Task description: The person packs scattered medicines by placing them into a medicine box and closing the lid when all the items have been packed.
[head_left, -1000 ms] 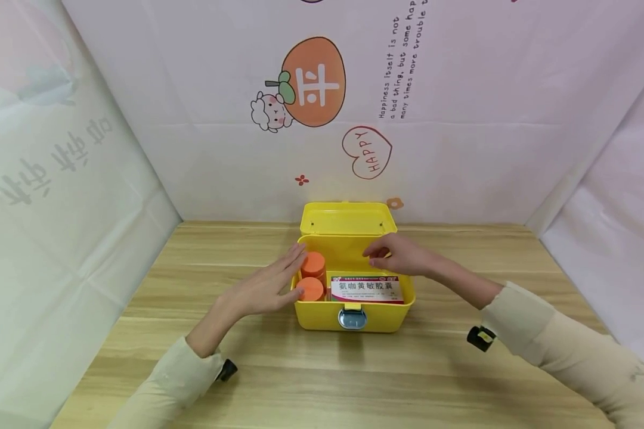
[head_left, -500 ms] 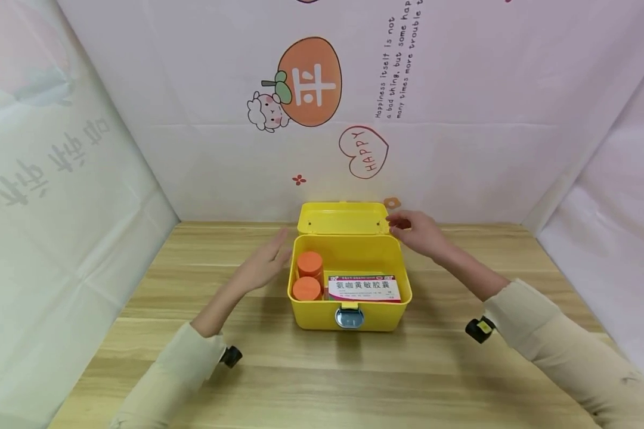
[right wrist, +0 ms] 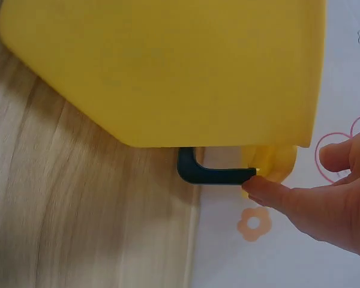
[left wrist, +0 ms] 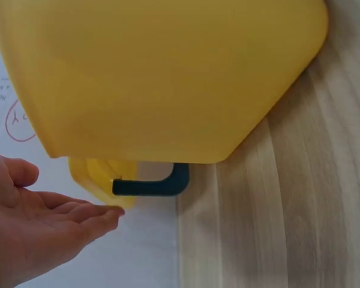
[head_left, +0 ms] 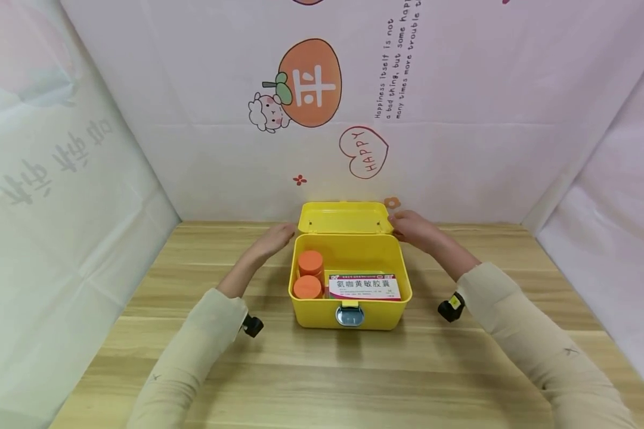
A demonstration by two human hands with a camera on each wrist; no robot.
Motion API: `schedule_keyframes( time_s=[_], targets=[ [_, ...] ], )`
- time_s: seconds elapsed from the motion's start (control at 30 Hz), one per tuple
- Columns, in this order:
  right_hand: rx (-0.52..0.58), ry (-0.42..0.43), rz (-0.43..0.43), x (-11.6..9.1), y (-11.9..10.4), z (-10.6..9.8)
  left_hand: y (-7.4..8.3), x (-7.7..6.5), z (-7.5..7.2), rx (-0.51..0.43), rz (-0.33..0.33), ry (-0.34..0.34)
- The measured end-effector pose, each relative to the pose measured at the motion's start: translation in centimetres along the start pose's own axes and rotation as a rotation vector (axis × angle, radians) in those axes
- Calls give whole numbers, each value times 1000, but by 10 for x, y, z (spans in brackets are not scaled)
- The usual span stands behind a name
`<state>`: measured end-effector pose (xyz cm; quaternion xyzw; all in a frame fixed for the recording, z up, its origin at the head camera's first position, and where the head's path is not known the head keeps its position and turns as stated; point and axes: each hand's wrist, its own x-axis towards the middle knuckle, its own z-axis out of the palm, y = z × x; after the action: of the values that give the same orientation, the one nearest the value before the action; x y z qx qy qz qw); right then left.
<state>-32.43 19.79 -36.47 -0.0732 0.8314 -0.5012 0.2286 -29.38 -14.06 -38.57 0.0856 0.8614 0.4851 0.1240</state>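
A yellow lidded box (head_left: 313,317) stands on the table, its lid (head_left: 343,218) tipped back at the rear. Inside, two orange-capped jars (head_left: 307,288) line the left side, and a white and magenta capsule carton (head_left: 366,288) fills the front right. My left hand (head_left: 275,239) is at the lid's left end; the left wrist view has its fingers fairly straight beneath the lid and a dark green handle (left wrist: 149,187). At the opposite end, my right hand (head_left: 417,231) has its fingertips at the lid's edge, right by the handle in the right wrist view.
A silvery clasp (head_left: 350,316) hangs on the box's front. Behind the box rises a printed white cloth backdrop (head_left: 461,161), with more cloth at both sides. Wood-grain tabletop (head_left: 349,381) extends in front and to either side of the box.
My right hand has moved from over the box's inside up and back to the lid's right end. My left hand has left the jars and moved back to the lid's left end.
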Motion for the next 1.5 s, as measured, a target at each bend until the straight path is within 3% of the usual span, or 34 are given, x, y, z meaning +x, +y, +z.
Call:
schedule_keyframes(
  time_s=[0.13, 0.27, 0.57, 0.9, 1.1, 1.33, 1.5],
  targets=[
    [63, -9, 6, 8, 0, 1, 3, 8, 2, -156, -1, -58],
    [69, 16, -6, 8, -1, 2, 6, 10, 5, -218, -15, -72],
    [86, 58, -29, 5, -3, 4, 13, 8, 7, -199, -23, -52],
    [189, 48, -101, -3, -20, -1, 22, 5, 5, -185, 77, -16],
    [162, 64, -162, -12, -25, -1, 27, 3, 4, -124, 114, 32],
    [146, 109, -161, -22, -30, 5, 29, 2, 8, -156, 189, 8],
    [162, 143, -185, -27, -30, 8, 28, -1, 10, -116, 235, 24]
  ],
)
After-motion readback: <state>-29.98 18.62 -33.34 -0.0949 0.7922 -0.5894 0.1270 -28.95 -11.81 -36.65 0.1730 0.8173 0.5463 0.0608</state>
